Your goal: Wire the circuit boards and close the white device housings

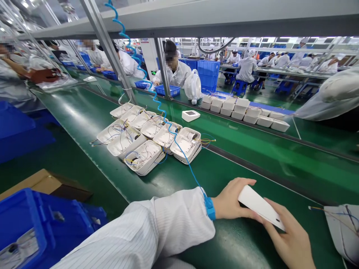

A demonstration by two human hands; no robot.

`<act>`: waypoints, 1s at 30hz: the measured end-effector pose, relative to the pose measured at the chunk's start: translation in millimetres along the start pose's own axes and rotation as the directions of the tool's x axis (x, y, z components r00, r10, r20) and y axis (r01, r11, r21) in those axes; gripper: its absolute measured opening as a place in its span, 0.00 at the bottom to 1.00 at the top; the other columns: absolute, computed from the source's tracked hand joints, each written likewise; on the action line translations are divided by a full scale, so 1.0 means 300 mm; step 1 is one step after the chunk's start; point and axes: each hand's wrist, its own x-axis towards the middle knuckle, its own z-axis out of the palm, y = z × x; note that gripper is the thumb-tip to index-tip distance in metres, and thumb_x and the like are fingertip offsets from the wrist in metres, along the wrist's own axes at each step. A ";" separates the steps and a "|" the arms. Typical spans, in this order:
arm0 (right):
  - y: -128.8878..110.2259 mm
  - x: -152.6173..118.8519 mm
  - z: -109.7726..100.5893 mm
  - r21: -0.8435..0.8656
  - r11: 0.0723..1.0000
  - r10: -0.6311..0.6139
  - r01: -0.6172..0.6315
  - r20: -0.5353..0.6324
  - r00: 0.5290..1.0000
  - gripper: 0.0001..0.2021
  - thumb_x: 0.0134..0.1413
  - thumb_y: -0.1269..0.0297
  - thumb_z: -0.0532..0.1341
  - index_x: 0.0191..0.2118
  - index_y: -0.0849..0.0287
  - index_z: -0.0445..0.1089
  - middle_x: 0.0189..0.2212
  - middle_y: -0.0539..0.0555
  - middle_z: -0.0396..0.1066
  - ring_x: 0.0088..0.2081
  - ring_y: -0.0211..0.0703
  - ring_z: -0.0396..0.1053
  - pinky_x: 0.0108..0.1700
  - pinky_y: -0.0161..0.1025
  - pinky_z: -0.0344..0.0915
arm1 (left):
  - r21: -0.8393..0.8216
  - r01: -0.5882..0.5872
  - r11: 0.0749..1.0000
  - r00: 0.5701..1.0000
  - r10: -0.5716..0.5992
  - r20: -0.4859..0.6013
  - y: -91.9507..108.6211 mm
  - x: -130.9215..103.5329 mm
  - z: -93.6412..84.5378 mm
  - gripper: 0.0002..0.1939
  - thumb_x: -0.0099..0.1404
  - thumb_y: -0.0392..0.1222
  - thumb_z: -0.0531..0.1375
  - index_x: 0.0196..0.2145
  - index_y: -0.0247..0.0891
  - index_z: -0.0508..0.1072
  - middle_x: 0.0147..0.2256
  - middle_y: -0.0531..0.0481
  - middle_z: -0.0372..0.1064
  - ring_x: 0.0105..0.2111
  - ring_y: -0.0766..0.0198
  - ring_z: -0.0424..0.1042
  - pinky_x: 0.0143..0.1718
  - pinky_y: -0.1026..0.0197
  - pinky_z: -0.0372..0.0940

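Between my two hands is a white plastic housing (262, 207), tilted, with a small dark hole near its right end. My left hand (231, 200) is closed on its left end, thumb along the near edge. Fingers of my right hand (293, 233) grip the other end. A blue wrist strap (209, 208) circles my left wrist, tied to a coiled blue cord (155, 98) that hangs from above. Beyond my left arm, several open white housings (146, 155) with wires and small parts inside are stacked on the green bench (224, 235).
A conveyor belt (252, 140) runs behind the bench, carrying a white unit with a dark window (190, 115). White housings (249, 112) are stacked beyond it. Blue crates (56, 224) stand at the lower left. Another wired housing (343, 228) lies at the right edge. Co-workers sit across.
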 end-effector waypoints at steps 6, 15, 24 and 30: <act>-0.026 0.013 -0.001 -0.017 1.000 -0.025 0.024 -0.017 1.000 0.17 0.61 0.51 0.57 0.51 0.54 0.69 0.44 0.54 0.76 0.41 0.48 0.76 0.38 0.38 0.74 | 0.013 0.070 0.997 0.998 -0.069 -0.005 0.000 0.005 -0.002 0.41 0.42 0.56 0.75 0.51 0.40 0.69 0.47 0.45 0.67 0.46 0.54 0.68 0.52 0.51 0.63; -0.070 0.034 0.008 0.104 0.994 -0.026 0.038 -0.110 0.994 0.14 0.61 0.59 0.60 0.51 0.56 0.71 0.43 0.56 0.76 0.42 0.47 0.75 0.43 0.41 0.73 | 0.081 0.085 0.993 0.996 -0.083 -0.026 0.021 0.004 -0.004 0.34 0.48 0.52 0.74 0.48 0.39 0.67 0.44 0.48 0.66 0.43 0.57 0.68 0.46 0.56 0.64; -0.077 0.050 0.008 0.254 0.967 0.028 -0.009 -0.072 0.997 0.16 0.62 0.56 0.60 0.53 0.54 0.69 0.46 0.55 0.76 0.46 0.47 0.73 0.48 0.44 0.68 | 0.282 0.098 0.954 0.994 -0.082 -0.065 0.001 0.014 -0.007 0.27 0.55 0.54 0.67 0.48 0.40 0.66 0.47 0.45 0.68 0.46 0.53 0.70 0.48 0.52 0.67; -0.069 0.064 -0.018 0.275 0.961 -0.016 0.019 -0.013 1.000 0.19 0.63 0.52 0.59 0.54 0.55 0.68 0.48 0.57 0.74 0.47 0.47 0.72 0.50 0.44 0.67 | 0.319 0.070 0.945 0.997 -0.056 -0.053 -0.012 0.008 -0.012 0.28 0.58 0.54 0.64 0.51 0.39 0.65 0.48 0.44 0.69 0.46 0.53 0.72 0.45 0.53 0.69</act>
